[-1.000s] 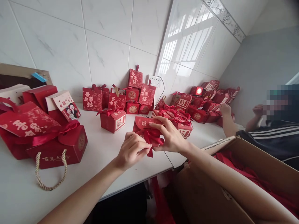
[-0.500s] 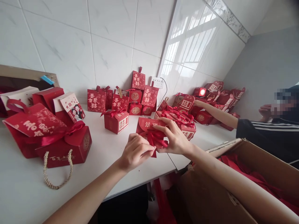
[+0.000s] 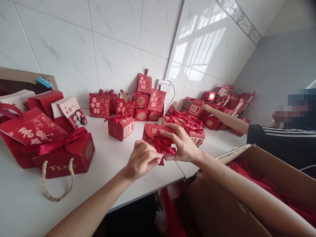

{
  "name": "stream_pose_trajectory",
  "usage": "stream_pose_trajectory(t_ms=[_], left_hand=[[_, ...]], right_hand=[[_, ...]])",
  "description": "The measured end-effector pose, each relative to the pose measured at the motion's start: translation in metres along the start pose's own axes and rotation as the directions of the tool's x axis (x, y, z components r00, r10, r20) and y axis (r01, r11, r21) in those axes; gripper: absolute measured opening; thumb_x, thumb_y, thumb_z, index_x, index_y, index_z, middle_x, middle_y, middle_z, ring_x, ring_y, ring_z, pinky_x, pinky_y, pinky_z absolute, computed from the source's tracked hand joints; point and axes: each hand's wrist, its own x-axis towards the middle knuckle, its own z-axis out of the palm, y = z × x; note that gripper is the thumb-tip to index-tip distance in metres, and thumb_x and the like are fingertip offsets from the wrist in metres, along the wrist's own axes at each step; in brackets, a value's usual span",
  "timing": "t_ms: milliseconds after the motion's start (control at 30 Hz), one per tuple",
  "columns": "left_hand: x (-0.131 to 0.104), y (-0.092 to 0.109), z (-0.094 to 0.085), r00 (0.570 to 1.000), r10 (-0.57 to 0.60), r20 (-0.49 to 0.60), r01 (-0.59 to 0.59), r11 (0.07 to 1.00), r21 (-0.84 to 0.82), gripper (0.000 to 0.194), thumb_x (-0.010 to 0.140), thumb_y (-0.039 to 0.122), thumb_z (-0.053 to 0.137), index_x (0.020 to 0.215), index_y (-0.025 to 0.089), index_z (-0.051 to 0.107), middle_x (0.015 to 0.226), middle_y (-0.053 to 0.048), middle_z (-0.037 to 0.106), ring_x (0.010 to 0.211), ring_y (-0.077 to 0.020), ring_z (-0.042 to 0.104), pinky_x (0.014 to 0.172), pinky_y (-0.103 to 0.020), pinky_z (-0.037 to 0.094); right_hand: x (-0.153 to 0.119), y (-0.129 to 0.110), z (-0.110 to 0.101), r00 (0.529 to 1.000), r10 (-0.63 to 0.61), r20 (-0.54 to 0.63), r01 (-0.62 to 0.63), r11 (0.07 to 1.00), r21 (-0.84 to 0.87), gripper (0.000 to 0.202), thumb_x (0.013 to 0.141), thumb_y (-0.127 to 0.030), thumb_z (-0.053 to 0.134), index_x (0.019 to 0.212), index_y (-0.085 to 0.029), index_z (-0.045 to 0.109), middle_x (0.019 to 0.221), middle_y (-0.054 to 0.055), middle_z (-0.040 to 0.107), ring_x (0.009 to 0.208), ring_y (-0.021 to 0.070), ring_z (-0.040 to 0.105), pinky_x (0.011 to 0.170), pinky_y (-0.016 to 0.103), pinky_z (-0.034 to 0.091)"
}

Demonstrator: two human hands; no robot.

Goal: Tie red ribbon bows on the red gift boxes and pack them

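A red box (image 3: 151, 130) with pale characters is between my hands above the white table. Red ribbon (image 3: 161, 144) lies looped across it. My left hand (image 3: 144, 158) is closed at the box's lower left, thumb and finger pinching the ribbon's end. From the right, my right hand (image 3: 181, 143) grips the box and ribbon, its fingers over the top and its thumb low. Just left of them stands a red box with a ribbon bow (image 3: 121, 128). The underside of the held box is hidden.
Rope-handled red box (image 3: 66, 158) and other boxes stand at left. More red boxes (image 3: 191, 121) are piled at right, where another person's hand (image 3: 208, 108) reaches. An open carton (image 3: 214, 194) sits at lower right, beside the table's front edge (image 3: 148, 191).
The whole view has shifted slightly, so the boxes on the table appear a little further left. Both my hands keep nearly the same pose on the box and ribbon.
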Motion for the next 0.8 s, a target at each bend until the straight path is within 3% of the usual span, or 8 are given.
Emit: stream_pose_trajectory(t_ms=[300,400,467,533,600,700,733,800], left_hand=[[0.000,0.000,0.001,1.000,-0.006,0.005,0.006,1.000,-0.019,0.016,0.076,0.009,0.063,0.084,0.020,0.055,0.068,0.004,0.060,0.059,-0.0084,0.055,0.067,-0.028,0.041],[0.004,0.002,0.003,0.957,-0.278,-0.081,0.265,0.954,-0.143,0.012,0.077,0.011,0.060,0.082,0.020,0.054,0.068,0.003,0.059,0.059,-0.0081,0.055,0.060,-0.023,0.042],[0.008,-0.002,0.004,0.780,-0.594,-0.198,0.543,0.799,-0.259,0.007,0.077,0.017,0.060,0.080,0.019,0.053,0.069,0.002,0.057,0.059,-0.0083,0.055,0.054,-0.020,0.042],[0.010,-0.012,0.004,0.525,-0.812,-0.254,0.710,0.582,-0.395,0.010,0.074,0.023,0.061,0.078,0.018,0.053,0.066,0.002,0.055,0.056,-0.0080,0.053,0.051,-0.019,0.041],[0.007,-0.025,0.004,0.331,-0.919,-0.214,0.766,0.394,-0.508,0.013,0.069,0.026,0.061,0.075,0.018,0.053,0.063,0.004,0.053,0.053,-0.0072,0.049,0.051,-0.019,0.040],[-0.002,-0.041,0.004,0.119,-0.987,-0.108,0.811,0.159,-0.562,0.015,0.065,0.027,0.059,0.075,0.018,0.053,0.058,0.006,0.049,0.049,-0.0065,0.044,0.050,-0.019,0.037],[-0.005,-0.044,0.005,0.078,-0.994,-0.080,0.826,0.109,-0.553,0.016,0.064,0.028,0.058,0.075,0.018,0.052,0.056,0.007,0.047,0.049,-0.0068,0.044,0.050,-0.019,0.037],[-0.011,-0.047,0.005,0.051,-0.998,-0.030,0.846,0.059,-0.529,0.016,0.063,0.027,0.057,0.075,0.018,0.051,0.052,0.007,0.044,0.047,-0.0075,0.042,0.049,-0.020,0.035]], right_hand=[[0.000,-0.001,-0.001,1.000,0.012,0.006,-0.012,1.000,-0.006,0.069,0.070,-0.052,0.065,0.125,-0.017,0.043,0.124,0.019,0.039,0.113,0.0322,0.046,0.085,0.046,0.047],[0.000,-0.001,0.000,1.000,0.027,0.007,-0.027,0.999,0.023,0.064,0.069,-0.043,0.066,0.124,-0.018,0.045,0.123,0.018,0.040,0.113,0.0317,0.046,0.085,0.046,0.047],[0.001,0.000,0.000,0.998,0.055,-0.008,-0.054,0.995,0.086,0.061,0.065,-0.036,0.065,0.121,-0.019,0.047,0.122,0.017,0.041,0.114,0.0318,0.046,0.087,0.047,0.045],[0.001,0.001,0.001,0.987,0.159,-0.009,-0.153,0.959,0.238,0.060,0.062,-0.034,0.065,0.118,-0.019,0.049,0.121,0.016,0.044,0.116,0.0321,0.045,0.092,0.050,0.042],[0.002,0.001,0.002,0.918,0.385,0.091,-0.377,0.784,0.493,0.058,0.063,-0.037,0.064,0.116,-0.020,0.049,0.118,0.013,0.050,0.114,0.0305,0.048,0.096,0.050,0.040],[0.006,0.002,0.005,0.639,0.602,0.479,-0.658,0.105,0.746,0.046,0.075,-0.046,0.049,0.113,-0.020,0.049,0.107,0.011,0.060,0.101,0.0266,0.058,0.090,0.049,0.045],[0.008,0.003,0.005,0.559,0.577,0.595,-0.662,-0.121,0.739,0.045,0.077,-0.047,0.043,0.111,-0.019,0.050,0.102,0.011,0.063,0.096,0.0260,0.060,0.087,0.048,0.047],[0.012,0.004,0.005,0.493,0.484,0.723,-0.601,-0.411,0.685,0.045,0.079,-0.049,0.034,0.107,-0.017,0.052,0.093,0.010,0.066,0.088,0.0257,0.063,0.081,0.048,0.050]])
